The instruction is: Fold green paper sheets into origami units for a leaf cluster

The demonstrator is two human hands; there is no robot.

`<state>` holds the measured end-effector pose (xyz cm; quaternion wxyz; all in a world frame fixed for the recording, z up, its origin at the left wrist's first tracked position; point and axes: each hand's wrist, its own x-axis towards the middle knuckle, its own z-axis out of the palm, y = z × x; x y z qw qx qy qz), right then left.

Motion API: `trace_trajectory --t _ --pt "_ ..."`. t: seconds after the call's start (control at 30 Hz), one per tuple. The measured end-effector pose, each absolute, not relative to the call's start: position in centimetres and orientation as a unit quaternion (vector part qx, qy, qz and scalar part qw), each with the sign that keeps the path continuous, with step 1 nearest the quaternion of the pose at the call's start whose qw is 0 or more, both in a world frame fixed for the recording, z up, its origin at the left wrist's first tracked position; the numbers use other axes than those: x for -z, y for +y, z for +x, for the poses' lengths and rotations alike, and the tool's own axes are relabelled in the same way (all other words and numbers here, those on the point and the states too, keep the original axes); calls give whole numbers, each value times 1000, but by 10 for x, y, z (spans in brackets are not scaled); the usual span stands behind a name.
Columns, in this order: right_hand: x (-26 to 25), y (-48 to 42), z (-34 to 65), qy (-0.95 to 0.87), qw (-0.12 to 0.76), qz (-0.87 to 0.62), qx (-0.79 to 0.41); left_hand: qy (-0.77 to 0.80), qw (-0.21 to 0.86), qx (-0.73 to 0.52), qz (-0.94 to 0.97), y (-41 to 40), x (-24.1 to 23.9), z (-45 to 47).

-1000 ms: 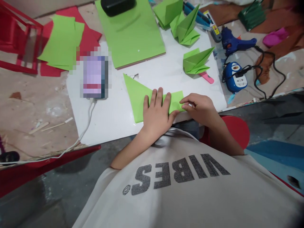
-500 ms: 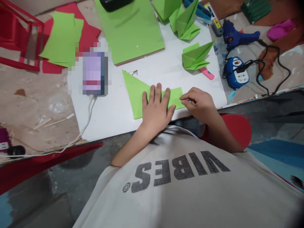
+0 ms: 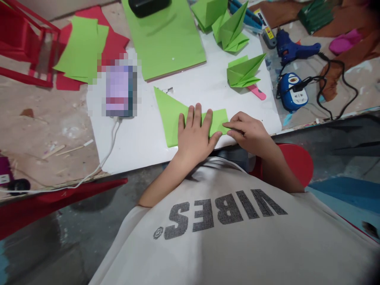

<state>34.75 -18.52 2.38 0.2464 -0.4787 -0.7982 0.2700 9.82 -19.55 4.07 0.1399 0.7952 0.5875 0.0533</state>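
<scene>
A sheet of folded green paper lies on the white board near the table's front edge. Its left part rises to a pointed corner, and its right part is a rectangle. My left hand presses flat on the middle, fingers spread, hiding that part of the paper. At the right end, my right hand has its fingers bent, with index finger and thumb at the paper's edge in a loose pinch. Several folded green paper pieces stand beyond, one over a pink-handled tool.
A green board carries a black object. A phone with a white cable lies left, near green paper strips and red sheets. On the right are a utility knife, a blue glue gun and a blue power socket.
My right index finger has shifted slightly left onto the paper, and the thumb sits a little lower. The left hand stays flat in place. The whole view has shifted slightly.
</scene>
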Motion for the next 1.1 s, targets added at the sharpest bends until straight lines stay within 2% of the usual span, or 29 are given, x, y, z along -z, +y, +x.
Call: trace_trajectory --t 0.47,0.9,1.1 --pt "-26 -189 338 -782 225 -523 -253 593 142 -55 791 -196 -42 101" --pt "-21 -191 336 -767 274 -533 -230 581 136 -56 801 -193 -41 100" --pt "-22 -192 335 -776 259 -532 -217 583 139 -65 798 -195 -40 101"
